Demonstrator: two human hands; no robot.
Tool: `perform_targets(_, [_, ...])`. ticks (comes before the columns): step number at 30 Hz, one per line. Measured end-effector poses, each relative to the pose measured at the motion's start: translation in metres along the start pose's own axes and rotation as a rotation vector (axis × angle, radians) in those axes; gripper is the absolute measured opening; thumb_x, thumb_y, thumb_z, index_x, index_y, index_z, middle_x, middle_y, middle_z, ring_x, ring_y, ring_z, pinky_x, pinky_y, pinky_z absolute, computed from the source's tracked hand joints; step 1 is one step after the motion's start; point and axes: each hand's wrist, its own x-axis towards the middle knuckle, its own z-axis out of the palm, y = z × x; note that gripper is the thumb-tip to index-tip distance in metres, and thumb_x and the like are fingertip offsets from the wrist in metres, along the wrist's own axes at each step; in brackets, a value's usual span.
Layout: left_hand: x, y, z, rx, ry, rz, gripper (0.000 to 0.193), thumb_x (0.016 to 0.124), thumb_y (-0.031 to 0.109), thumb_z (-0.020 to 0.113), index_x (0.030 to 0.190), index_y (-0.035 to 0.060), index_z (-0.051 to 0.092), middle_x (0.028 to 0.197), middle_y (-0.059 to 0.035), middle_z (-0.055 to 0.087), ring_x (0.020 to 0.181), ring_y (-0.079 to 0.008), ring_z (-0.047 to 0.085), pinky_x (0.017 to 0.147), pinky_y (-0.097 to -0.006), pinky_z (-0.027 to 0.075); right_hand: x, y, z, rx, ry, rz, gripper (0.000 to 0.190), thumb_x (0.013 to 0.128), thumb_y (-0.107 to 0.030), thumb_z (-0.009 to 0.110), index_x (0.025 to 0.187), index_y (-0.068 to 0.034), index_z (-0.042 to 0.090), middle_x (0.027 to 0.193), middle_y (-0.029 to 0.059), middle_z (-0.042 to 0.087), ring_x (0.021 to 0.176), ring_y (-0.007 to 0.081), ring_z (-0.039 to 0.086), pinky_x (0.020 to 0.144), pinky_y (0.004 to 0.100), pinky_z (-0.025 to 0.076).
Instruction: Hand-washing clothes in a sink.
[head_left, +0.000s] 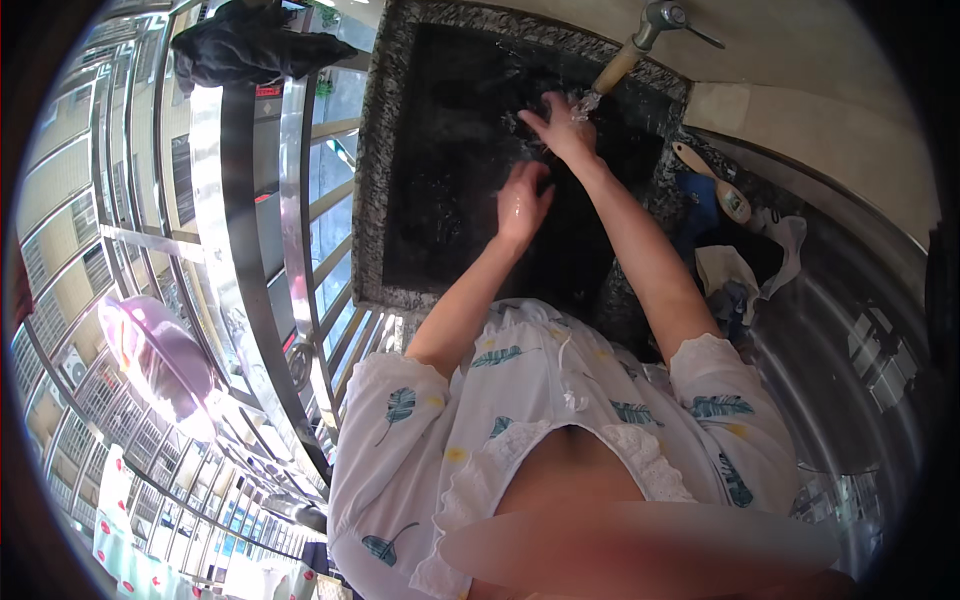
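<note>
Water runs from a tap (651, 26) through its tan spout extension (616, 69) onto my right hand (562, 129), which has its fingers spread and holds nothing. Lower and to the left, my left hand (523, 201) is over the dark basin of a stone sink (450, 165), wet and with its fingers curved apart. No object shows in it. The two hands are not touching. The sink's speckled stone rim (369, 157) runs around the basin. How deep the water is, and whether anything lies in the dark basin, I cannot tell.
A wooden-backed brush (731, 201), a blue cloth (697, 199) and a clear plastic bag (787, 240) lie right of the sink. Dark cloth (247, 45) hangs over the metal window railing (217, 187) at the left. A pink-purple basin (161, 352) is at the bars.
</note>
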Motion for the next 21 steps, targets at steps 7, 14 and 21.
perform_targets(7, [-0.056, 0.004, -0.017, -0.048, -0.109, 0.092, 0.042, 0.073, 0.014, 0.078, 0.106, 0.0069, 0.052, 0.101, -0.0138, 0.058, 0.088, -0.0341, 0.063, 0.074, -0.0434, 0.052, -0.009, 0.006, -0.009, 0.369, -0.162, -0.001, 0.058, 0.077, -0.037, 0.072, 0.126, -0.007, 0.06, 0.113, 0.0141, 0.067, 0.102, 0.0318, 0.066, 0.087, 0.0427, 0.051])
perform_targets(14, [-0.073, -0.067, -0.04, 0.028, -0.21, 0.023, 0.05, 0.078, 0.04, 0.075, 0.111, 0.005, 0.06, 0.106, -0.0156, 0.061, 0.096, -0.0356, 0.063, 0.078, -0.0437, 0.052, -0.124, 0.067, -0.065, 0.433, -0.047, 0.41, 0.043, 0.081, -0.019, 0.07, 0.121, -0.006, 0.059, 0.103, 0.0167, 0.062, 0.096, 0.0352, 0.064, 0.083, 0.0434, 0.054])
perform_targets(21, [-0.05, -0.053, -0.004, 0.173, -0.068, -0.183, 0.048, 0.077, 0.042, 0.075, 0.108, 0.0072, 0.061, 0.105, -0.0128, 0.065, 0.091, -0.0369, 0.065, 0.078, -0.0455, 0.052, -0.073, 0.07, -0.058, -0.12, 0.012, 0.102, 0.053, 0.079, -0.029, 0.075, 0.123, -0.008, 0.054, 0.108, 0.0148, 0.06, 0.106, 0.0341, 0.061, 0.088, 0.0449, 0.052])
